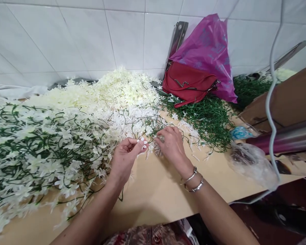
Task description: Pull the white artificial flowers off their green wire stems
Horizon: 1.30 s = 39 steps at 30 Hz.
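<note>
My left hand (127,153) pinches a small white artificial flower (142,143) between thumb and fingers. Just to its right, my right hand (170,142) has thumb and fingertips drawn together over the near edge of the pile; whatever they grip is too small to make out. Loose white petal blossoms (124,88) are heaped behind the hands, with white stamen pieces (132,119) in front of them. On the left spreads a big mound of white flowers on green stems (53,153). Bare green stems (206,119) lie to the right.
A red handbag (188,81) and a purple plastic bag (206,47) rest against the tiled wall (124,37). To the right are a clear plastic bag (252,163), a cardboard box (285,95) and a hanging white cable (269,98). The wooden table (153,190) ends near my body.
</note>
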### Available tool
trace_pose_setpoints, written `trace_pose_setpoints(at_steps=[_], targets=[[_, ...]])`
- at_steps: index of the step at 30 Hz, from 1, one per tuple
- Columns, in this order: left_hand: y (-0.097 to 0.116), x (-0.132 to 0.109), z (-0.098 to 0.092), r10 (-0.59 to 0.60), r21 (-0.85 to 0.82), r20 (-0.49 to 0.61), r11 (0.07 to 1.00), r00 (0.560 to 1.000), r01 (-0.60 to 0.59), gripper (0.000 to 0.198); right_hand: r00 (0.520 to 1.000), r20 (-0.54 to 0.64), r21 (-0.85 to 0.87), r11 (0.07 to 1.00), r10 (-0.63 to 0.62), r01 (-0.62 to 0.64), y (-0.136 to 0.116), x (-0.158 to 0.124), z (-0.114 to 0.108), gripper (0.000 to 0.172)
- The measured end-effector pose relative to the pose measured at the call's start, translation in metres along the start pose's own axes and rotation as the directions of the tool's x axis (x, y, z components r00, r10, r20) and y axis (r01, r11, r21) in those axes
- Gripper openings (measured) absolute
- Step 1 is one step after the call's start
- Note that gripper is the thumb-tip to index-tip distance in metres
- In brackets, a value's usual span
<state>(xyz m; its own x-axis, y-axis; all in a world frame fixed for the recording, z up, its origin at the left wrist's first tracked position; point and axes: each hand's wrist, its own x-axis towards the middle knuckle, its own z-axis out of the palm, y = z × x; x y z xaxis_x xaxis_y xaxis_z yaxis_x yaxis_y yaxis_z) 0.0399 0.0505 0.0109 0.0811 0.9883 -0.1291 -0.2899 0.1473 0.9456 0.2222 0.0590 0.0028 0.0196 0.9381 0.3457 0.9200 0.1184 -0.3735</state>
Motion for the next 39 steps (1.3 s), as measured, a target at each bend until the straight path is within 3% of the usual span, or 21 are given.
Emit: trace_pose_setpoints(at_steps=[7, 14, 19, 26, 30, 34, 39], targets=[[-0.01, -0.004, -0.001, 0.113, 0.057, -0.082, 0.992, 0.99, -0.108, 0.032, 0.997, -0.074, 0.027, 1.0, -0.01, 0.012, -0.004, -0.003, 0.004, 0.018], [-0.011, -0.001, -0.008, 0.181, 0.061, -0.152, 0.983, 0.972, -0.173, 0.03, 0.997, -0.005, 0.054, 0.996, 0.076, -0.076, -0.026, -0.003, 0.013, 0.036], [-0.009, -0.001, -0.011, 0.196, 0.057, -0.17, 0.98, 0.966, -0.189, 0.03, 0.996, -0.032, 0.085, 0.993, 0.084, -0.081, -0.019, -0.005, 0.008, 0.022], [-0.01, -0.004, -0.011, 0.196, 0.084, -0.169, 0.979, 0.966, -0.183, 0.028, 0.996, 0.091, 0.162, 0.987, -0.015, 0.0, -0.018, -0.022, 0.004, 0.008], [-0.014, -0.004, -0.012, 0.129, 0.112, -0.129, 0.987, 0.983, -0.115, 0.032, 0.995, 0.098, 0.211, 0.978, -0.021, 0.0, -0.016, -0.027, 0.008, 0.016], [-0.013, -0.004, -0.012, 0.157, 0.096, -0.142, 0.985, 0.977, -0.144, 0.032, 0.999, 0.018, 0.347, 0.937, 0.045, -0.049, -0.008, -0.024, 0.006, 0.014], [-0.011, -0.004, -0.013, 0.19, 0.08, -0.141, 0.98, 0.972, -0.18, 0.029, 0.986, -0.004, 0.571, 0.81, 0.167, -0.135, -0.005, -0.021, 0.002, 0.015]])
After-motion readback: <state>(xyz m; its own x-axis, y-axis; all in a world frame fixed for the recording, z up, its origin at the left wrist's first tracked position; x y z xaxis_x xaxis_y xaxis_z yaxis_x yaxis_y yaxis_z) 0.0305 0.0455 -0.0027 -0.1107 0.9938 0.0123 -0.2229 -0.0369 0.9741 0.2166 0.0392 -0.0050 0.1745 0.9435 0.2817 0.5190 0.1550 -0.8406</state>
